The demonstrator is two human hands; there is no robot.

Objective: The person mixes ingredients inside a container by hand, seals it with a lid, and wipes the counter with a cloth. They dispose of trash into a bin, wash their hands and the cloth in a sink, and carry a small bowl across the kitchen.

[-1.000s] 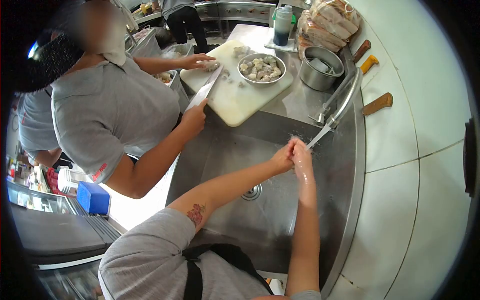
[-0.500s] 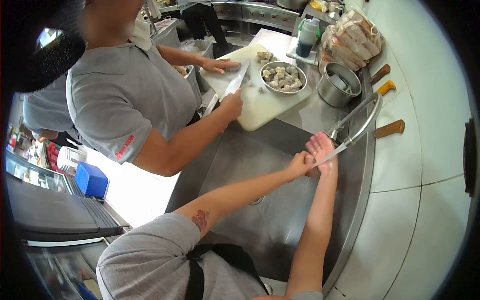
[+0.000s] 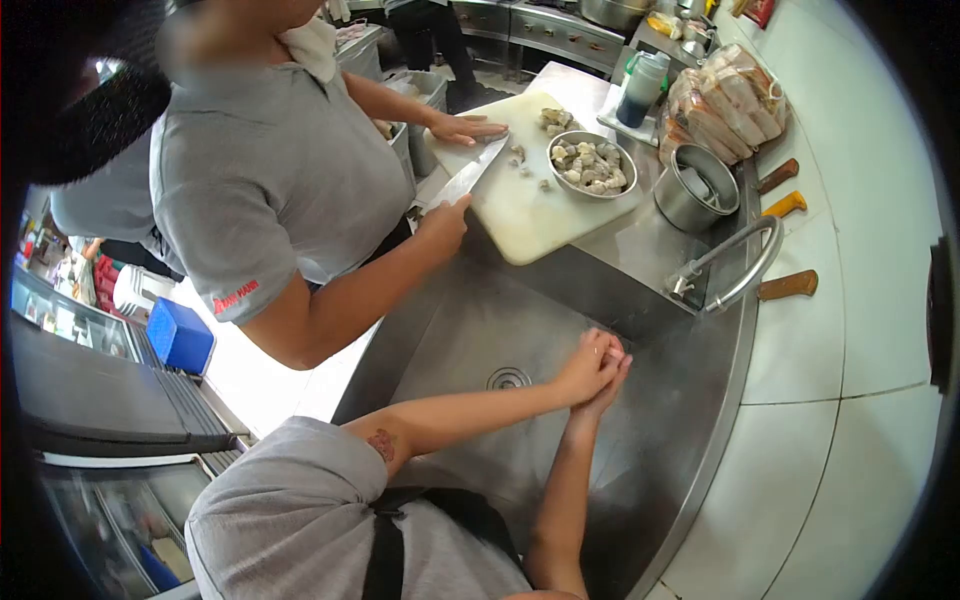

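Observation:
Over the steel sink (image 3: 450, 320), my left hand (image 3: 587, 372) is closed against my right hand (image 3: 606, 390), the fingers of both pressed together. Nothing shows between the palms, though their inside is hidden. Up and to the right of them curves the metal faucet (image 3: 755, 268); no clear stream of water shows at its mouth. Both hands are apart from the faucet and above the sink bottom, right of the drain (image 3: 509, 379).
At left a co-worker holds a knife (image 3: 468, 180) over a white cutting board (image 3: 520, 225) with a bowl of shrimp (image 3: 593, 165). Right of it stand a steel pot (image 3: 690, 195), bagged bread (image 3: 725, 105) and a bottle (image 3: 642, 88). Several knife handles (image 3: 788, 286) line the tiled wall.
Both hands have left the water stream by the faucet and moved down and left, relative to it. My right hand, spread half a second ago, is now closed against my left. The view has shifted.

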